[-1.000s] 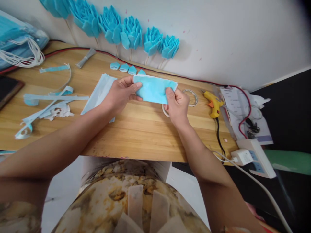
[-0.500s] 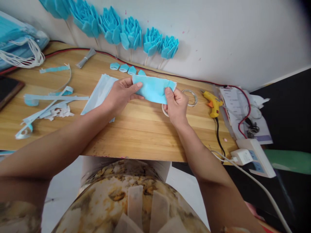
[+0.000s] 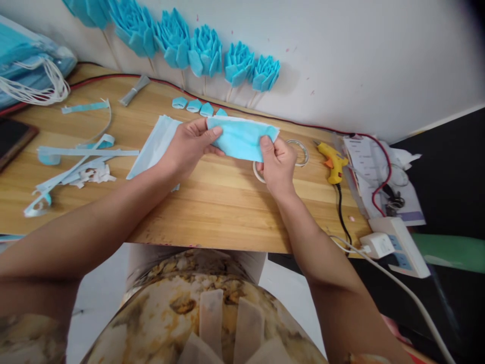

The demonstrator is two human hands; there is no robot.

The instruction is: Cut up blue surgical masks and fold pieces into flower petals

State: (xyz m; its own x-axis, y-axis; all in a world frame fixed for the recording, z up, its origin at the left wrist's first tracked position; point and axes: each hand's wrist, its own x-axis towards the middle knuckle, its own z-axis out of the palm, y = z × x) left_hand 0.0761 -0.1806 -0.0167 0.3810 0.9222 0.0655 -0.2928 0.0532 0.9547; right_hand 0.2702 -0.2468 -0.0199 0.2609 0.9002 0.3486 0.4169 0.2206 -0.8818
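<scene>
Between my two hands, a blue rectangle of face-mask fabric (image 3: 242, 136) is held up over the table, its white edge showing along the top. My left hand (image 3: 193, 144) pinches its left end, thumb on the front. The right end is gripped by my right hand (image 3: 278, 159), thumb on top and fingers curled behind. Beneath my left wrist lies a stack of pale fabric sheets (image 3: 153, 141). Two tape rolls are near my right hand: one partly hidden under it, the other a tape roll (image 3: 303, 151) just beyond. Several small folded blue petals (image 3: 193, 105) sit in a row behind the fabric.
Blue fabric roses (image 3: 204, 50) on sticks lean along the wall. Fabric scraps (image 3: 87, 167) and a bundle of ties (image 3: 134, 91) lie left, near bagged masks (image 3: 34, 65) and a phone (image 3: 15, 139). At right are a yellow glue gun (image 3: 331, 162), papers (image 3: 364, 156) and a power strip (image 3: 401, 247).
My right hand has shifted slightly right, and the fabric between my hands looks a little more stretched out. My left hand has barely moved and keeps its pinch.
</scene>
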